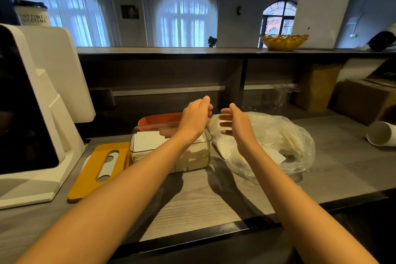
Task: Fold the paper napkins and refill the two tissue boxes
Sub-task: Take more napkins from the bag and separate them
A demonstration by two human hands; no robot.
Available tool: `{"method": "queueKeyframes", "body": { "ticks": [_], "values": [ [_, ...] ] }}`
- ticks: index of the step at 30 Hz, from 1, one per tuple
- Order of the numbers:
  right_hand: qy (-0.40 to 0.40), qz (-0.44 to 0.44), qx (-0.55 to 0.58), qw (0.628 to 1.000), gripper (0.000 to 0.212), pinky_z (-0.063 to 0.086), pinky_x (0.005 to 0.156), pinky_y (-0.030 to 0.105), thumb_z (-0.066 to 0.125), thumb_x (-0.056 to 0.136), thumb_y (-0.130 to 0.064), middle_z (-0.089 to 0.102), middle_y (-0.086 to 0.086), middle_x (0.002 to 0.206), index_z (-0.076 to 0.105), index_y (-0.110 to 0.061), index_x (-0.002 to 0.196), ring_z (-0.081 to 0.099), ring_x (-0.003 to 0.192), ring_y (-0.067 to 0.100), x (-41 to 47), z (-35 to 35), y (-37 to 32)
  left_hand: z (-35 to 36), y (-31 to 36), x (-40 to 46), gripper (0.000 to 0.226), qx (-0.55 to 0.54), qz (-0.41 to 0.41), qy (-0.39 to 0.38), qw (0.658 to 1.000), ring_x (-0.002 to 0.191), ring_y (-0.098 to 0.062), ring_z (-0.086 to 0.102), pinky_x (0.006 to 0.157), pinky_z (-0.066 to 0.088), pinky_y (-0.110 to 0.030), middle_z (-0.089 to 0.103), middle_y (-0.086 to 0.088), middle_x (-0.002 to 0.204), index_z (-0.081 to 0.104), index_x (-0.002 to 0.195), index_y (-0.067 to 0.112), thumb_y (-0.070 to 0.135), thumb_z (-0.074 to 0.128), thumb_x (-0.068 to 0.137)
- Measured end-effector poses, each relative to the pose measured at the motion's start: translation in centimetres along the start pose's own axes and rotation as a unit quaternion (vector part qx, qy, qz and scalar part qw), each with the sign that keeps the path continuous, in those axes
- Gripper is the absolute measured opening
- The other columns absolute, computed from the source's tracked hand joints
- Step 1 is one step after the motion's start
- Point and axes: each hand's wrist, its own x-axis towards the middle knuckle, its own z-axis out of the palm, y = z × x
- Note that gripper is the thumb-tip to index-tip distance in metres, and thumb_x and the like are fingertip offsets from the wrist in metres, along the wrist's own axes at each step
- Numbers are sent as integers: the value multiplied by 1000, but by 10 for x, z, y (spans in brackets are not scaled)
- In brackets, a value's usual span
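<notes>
A clear tissue box (150, 152) stands on the counter with white folded napkins (147, 140) inside. Behind it sits an orange box (156, 120), partly hidden. A yellow lid (90, 176) with a slot lies flat to the left. A clear plastic bag (278, 141) holding white napkins lies to the right. My left hand (196, 117) hovers above the clear box's far right corner, fingers loosely curled and holding nothing. My right hand (232, 121) hangs over the bag's left end, fingers straight and spread. The hands are close together, not touching.
A white point-of-sale terminal (42, 103) fills the left side. A white paper cup (381, 135) lies on its side at the far right, near brown cardboard boxes (364, 100). A yellow basket (284, 42) sits on the upper ledge. The counter's front edge (214, 233) runs below my forearms.
</notes>
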Motion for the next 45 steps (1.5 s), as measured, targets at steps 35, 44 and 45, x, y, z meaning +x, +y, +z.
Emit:
{"method": "queueKeyframes", "body": {
  "ticks": [35,44,45],
  "values": [
    [-40,14,-439,897,71,41,95,47,25,96,-68,56,16,120,55,-11,126,53,113,36,32,-106,85,135,-104,14,37,166,-27,1,986,96,-28,58,87,51,-45,64,-9,101,70,85,9,23,41,103],
    [95,114,-411,900,63,29,111,51,28,103,-52,42,17,149,41,-8,146,38,135,39,52,-56,88,125,-94,11,37,34,-83,32,995,93,-19,50,82,38,-32,59,-6,101,70,106,5,23,38,107],
    [101,100,-405,903,61,31,111,50,29,103,-50,44,17,148,42,-7,144,39,134,39,52,-53,89,125,-93,11,37,21,-88,36,995,94,-18,48,82,35,-30,56,-4,101,69,106,6,24,37,107]
  ]
}}
